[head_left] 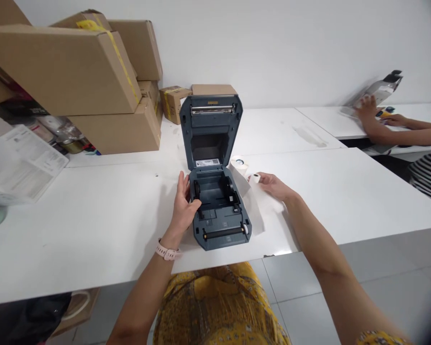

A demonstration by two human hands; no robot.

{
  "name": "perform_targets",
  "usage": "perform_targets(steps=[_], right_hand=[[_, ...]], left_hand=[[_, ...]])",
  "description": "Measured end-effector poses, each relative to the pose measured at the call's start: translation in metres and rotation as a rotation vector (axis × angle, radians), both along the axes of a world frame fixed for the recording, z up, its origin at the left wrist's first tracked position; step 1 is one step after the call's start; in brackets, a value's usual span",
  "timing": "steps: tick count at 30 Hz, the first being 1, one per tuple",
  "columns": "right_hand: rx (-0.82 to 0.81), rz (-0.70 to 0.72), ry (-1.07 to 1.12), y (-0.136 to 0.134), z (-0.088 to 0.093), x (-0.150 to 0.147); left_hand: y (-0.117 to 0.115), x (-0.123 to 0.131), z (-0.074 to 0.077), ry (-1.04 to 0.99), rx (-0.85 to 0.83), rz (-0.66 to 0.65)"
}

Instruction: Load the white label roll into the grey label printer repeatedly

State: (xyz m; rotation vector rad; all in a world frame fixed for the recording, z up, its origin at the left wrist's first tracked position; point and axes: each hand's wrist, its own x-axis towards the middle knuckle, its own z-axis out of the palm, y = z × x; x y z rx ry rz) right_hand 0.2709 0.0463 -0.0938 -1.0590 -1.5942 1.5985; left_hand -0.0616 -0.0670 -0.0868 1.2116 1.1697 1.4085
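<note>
A dark grey label printer [220,213] sits on the white table with its lid [211,129] tilted up. Its roll bay shows black holders and no roll between them; a black roller lies across the front. My left hand [184,203] grips the printer's left side, thumb over the edge and fingers along the outside. On the other side, my right hand [273,186] pinches a small white paper roll [254,178] with a dark core. A loose strip of white paper [253,206] hangs beside the printer. Behind it stands a larger white label roll [238,164].
Cardboard boxes [118,127] are stacked at the back left, and smaller ones [174,103] stand behind the printer. Clear plastic packaging [24,163] lies at the left. At the far right, another person's hands [368,112] handle a grey-and-black package [382,88]. The table's front edge runs close to my body.
</note>
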Motion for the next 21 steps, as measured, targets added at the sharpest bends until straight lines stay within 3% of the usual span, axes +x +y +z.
perform_targets(steps=[3, 5, 8, 11, 15, 18, 21], right_hand=[[0.09, -0.149, 0.161, -0.007, 0.023, 0.003], [0.237, -0.104, 0.169, -0.018, 0.052, -0.001], [0.43, 0.225, -0.068, -0.039, 0.098, -0.03], [0.652, 0.493, -0.4, -0.05, 0.121, -0.078], [0.944, 0.614, -0.702, -0.041, 0.103, -0.128], [1.061, 0.671, -0.855, -0.034, 0.08, -0.139], [1.136, 0.645, -0.884, -0.033, 0.07, -0.139]], left_hand=[[-0.001, 0.001, 0.002, -0.002, -0.005, 0.012], [-0.001, 0.002, 0.003, -0.003, -0.007, 0.021], [-0.002, 0.003, 0.004, -0.008, 0.002, 0.024], [-0.001, 0.002, 0.002, -0.017, 0.009, 0.009], [0.0, 0.001, 0.0, -0.016, 0.013, -0.003], [0.0, 0.002, 0.001, -0.011, 0.006, 0.001], [0.0, 0.003, 0.001, -0.016, -0.006, 0.016]])
